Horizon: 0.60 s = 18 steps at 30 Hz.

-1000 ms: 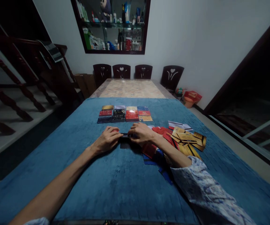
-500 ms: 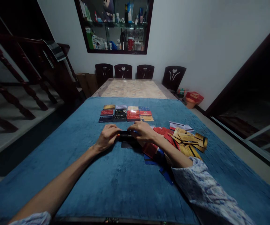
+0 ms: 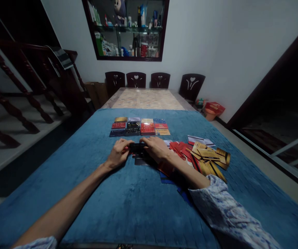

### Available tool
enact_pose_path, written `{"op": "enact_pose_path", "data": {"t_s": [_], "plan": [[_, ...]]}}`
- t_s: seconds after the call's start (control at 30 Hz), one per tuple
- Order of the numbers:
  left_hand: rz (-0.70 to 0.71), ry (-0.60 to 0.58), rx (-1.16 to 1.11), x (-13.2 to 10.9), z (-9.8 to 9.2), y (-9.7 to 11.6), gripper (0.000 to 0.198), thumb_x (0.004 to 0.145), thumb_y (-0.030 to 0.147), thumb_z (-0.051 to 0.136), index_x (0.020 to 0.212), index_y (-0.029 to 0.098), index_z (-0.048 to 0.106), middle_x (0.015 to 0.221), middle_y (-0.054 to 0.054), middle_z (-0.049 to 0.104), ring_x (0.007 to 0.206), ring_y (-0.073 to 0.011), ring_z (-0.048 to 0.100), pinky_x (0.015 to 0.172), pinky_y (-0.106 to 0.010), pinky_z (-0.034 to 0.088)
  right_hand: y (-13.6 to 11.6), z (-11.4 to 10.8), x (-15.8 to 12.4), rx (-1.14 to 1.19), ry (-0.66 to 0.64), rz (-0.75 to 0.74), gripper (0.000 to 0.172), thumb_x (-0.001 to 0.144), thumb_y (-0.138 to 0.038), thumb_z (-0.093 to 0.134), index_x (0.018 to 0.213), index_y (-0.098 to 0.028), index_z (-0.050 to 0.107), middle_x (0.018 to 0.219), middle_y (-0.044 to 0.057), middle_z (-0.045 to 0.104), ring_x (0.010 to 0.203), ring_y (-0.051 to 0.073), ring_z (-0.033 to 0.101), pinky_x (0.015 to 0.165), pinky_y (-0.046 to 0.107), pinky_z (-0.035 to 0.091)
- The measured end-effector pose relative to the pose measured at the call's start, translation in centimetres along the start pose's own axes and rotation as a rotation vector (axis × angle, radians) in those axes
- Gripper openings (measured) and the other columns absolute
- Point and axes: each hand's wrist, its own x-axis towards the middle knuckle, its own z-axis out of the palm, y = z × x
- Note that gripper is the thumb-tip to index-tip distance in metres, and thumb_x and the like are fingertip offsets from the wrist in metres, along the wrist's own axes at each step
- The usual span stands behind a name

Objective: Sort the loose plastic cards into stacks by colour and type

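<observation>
Between my two hands is a dark card or small stack of cards [image 3: 137, 148], held just above the blue cloth. My left hand [image 3: 119, 151] is closed on its left end, fingers pinched. My right hand [image 3: 154, 148] grips the right end, fingers bent over it. Beneath them, a black card [image 3: 141, 160] lies on the cloth, partly hidden by my right hand. Beyond my hands, several cards are laid out in rows, among them a red card [image 3: 147, 128] and a yellow card [image 3: 162, 132]. My right forearm reaches over part of a loose card pile.
Gold cards [image 3: 211, 154], red cards [image 3: 178, 148] and white cards [image 3: 200, 140] lie spread out on the right. Blue cards [image 3: 166, 178] show beside my right forearm. The blue cloth [image 3: 107, 211] covers the near part of the table; chairs [image 3: 136, 80] stand at its far end.
Both hands stay in nearly the same place. The dark card or stack between them has turned a little, showing a darker face. The view has tipped slightly upward.
</observation>
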Motion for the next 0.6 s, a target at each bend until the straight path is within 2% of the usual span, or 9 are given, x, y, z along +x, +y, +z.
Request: {"op": "enact_pose_path", "data": {"t_s": [0.17, 0.6], "plan": [[0.014, -0.033, 0.094, 0.06, 0.19, -0.13, 0.032, 0.088, 0.01, 0.053, 0.116, 0.02, 0.066, 0.098, -0.007, 0.071, 0.094, -0.0228, 0.061, 0.086, -0.04, 0.046, 0.04, 0.59, 0.07, -0.028, -0.01, 0.024, 0.037, 0.094, -0.019, 0.059, 0.131, -0.023, 0.057, 0.11, 0.009, 0.069, 0.098, 0.022, 0.06, 0.08, 0.033, 0.035], [-0.095, -0.153, 0.166, 0.08, 0.21, 0.06, 0.048, 0.084, 0.015, 0.059, 0.131, 0.02, 0.058, 0.111, -0.01, 0.067, 0.109, -0.0284, 0.055, 0.098, -0.047, 0.04, 0.12, 0.97, -0.02, -0.062, 0.029, 0.059, 0.046, 0.096, -0.021, 0.057, 0.141, -0.027, 0.057, 0.119, 0.013, 0.058, 0.112, 0.028, 0.046, 0.082, 0.035, 0.038]]}}
